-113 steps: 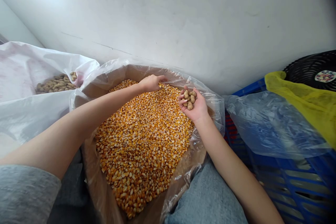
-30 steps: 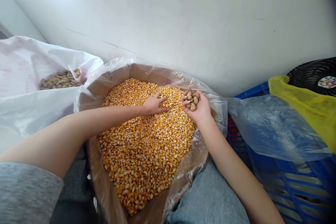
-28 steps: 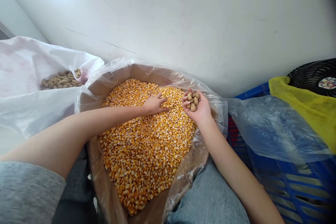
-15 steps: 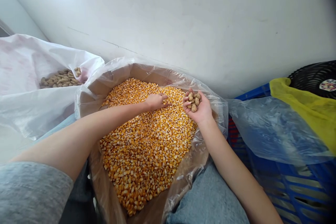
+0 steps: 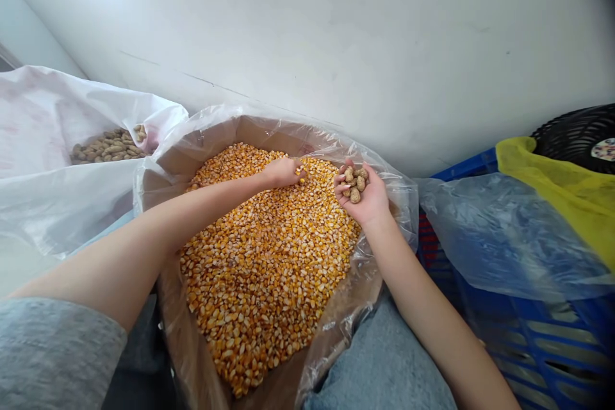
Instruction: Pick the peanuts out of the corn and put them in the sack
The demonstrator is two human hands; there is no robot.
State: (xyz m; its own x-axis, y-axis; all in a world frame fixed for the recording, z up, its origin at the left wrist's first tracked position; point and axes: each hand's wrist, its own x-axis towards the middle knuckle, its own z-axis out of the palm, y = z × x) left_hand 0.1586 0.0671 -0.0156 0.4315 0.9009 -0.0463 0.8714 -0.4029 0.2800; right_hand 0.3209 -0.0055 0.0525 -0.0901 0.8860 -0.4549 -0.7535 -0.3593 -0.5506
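Observation:
Yellow corn kernels fill a cardboard box lined with clear plastic, standing between my knees. At the far part of the heap, my left hand is closed around some corn kernels, a few of them showing at the fingers. My right hand is turned palm up by the box's right rim, its fingers curled around several unshelled peanuts. The peanuts rest in the palm, above the corn.
On the left, a white sack holds more unshelled peanuts. Blue plastic crates stand at the right, under a clear plastic bag, a yellow mesh bag and a black fan. A white wall rises behind.
My left hand has drawn back slightly up and to the left, and its fingers have closed on some kernels. My right hand stays in place with the peanuts.

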